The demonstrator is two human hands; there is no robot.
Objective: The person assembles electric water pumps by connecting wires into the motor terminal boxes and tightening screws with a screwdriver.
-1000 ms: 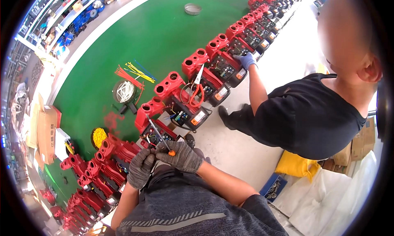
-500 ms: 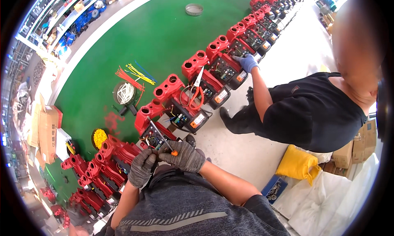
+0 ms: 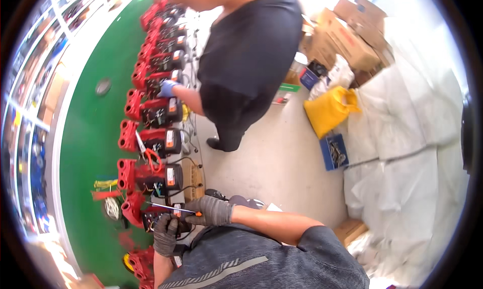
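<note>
My right hand (image 3: 210,211), in a grey knit glove, is closed around a screwdriver (image 3: 173,207) with an orange handle end; its long metal shaft points left over the nearest machine. My left hand (image 3: 165,234), gloved alike, has its fingers curled at the edge of that machine's black wiring box (image 3: 151,219). What those fingers hold, if anything, is hidden. The machine's red cast body (image 3: 132,208) has round holes. Just beyond, another red machine (image 3: 126,173) has an exposed wiring box. Red-handled scissors (image 3: 152,158) lie across the machines farther up.
A row of red machines runs away from me along the green floor's edge. A co-worker in black (image 3: 246,58) leans over it, a blue-gloved hand (image 3: 167,88) on one machine. At right are a yellow sack (image 3: 327,110), a blue bin (image 3: 334,152), cartons (image 3: 342,37) and white sheeting (image 3: 397,188).
My view has swung to the right, so the machine row stands nearly upright in the picture. The screwdriver lies flatter, pointing left, still in my right hand. My left hand remains beside the wiring box.
</note>
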